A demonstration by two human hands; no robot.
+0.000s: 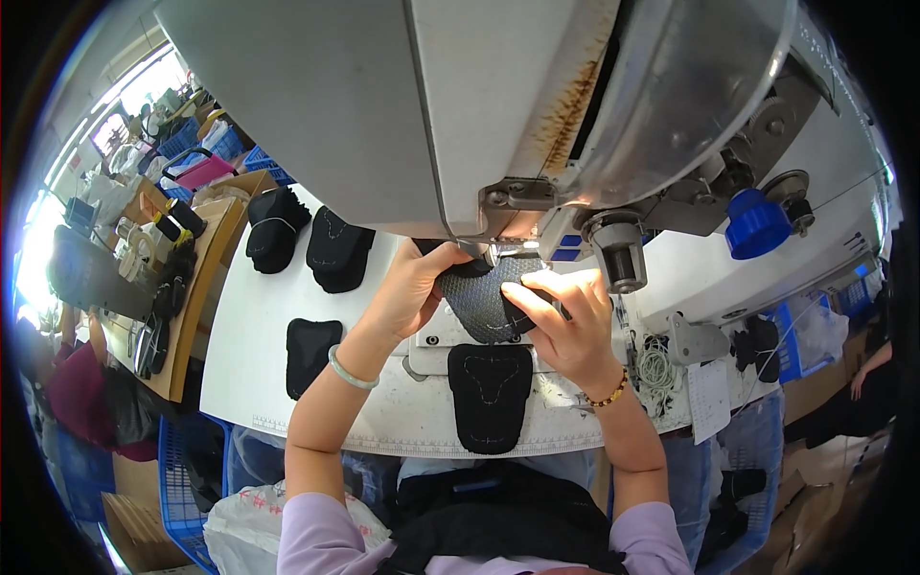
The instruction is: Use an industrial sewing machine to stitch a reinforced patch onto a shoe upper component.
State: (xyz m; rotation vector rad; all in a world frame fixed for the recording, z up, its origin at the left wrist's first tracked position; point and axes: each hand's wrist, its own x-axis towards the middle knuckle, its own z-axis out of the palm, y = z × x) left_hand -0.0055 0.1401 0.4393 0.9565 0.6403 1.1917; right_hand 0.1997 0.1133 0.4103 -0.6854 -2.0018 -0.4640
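Note:
Under the head of a sewing machine [517,196] lies a dark grey mesh fabric piece [484,299], curved and shaped like a shoe tongue. My left hand [422,283] pinches its left upper edge, thumb close to the needle area. On its right side my right hand [572,316] grips the edge, fingers bent over the mesh. The needle tip itself is too small to make out. Just below my hands, a black padded piece [490,398] with pale stitch lines lies flat on the white table [383,422].
Left on the table are a single black piece [313,356] and two stacks of black pieces [339,251] [276,230]. A coil of pale cord [656,372] sits at right. Blue crates [182,479] flank my lap. Another person's arm [96,335] shows far left.

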